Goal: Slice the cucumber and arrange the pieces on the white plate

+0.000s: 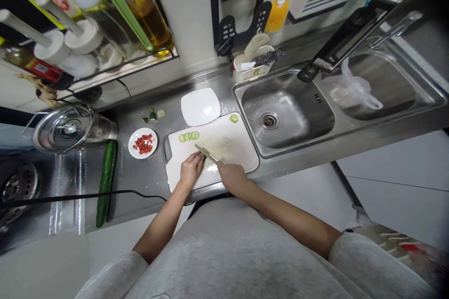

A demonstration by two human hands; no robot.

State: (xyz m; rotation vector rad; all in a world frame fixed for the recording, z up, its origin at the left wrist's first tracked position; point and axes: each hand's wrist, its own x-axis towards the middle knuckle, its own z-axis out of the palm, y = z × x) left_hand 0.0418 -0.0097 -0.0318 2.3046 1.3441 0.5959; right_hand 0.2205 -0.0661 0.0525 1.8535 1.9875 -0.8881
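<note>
My right hand is wrapped round the handle of a knife, its blade pointing up and left over the white cutting board. Beside the blade, my left hand has its fingers curled on a small green cucumber piece, mostly hidden by fingers and blade. A row of several cucumber slices lies at the board's upper left. One more cucumber slice sits at its upper right corner. Wet, pale residue covers the middle of the board.
Behind the board is a white square plate; to its left, a small plate of chopped red pieces. Cucumber ends lie nearby. A whole cucumber and black cable are left; the sink is right.
</note>
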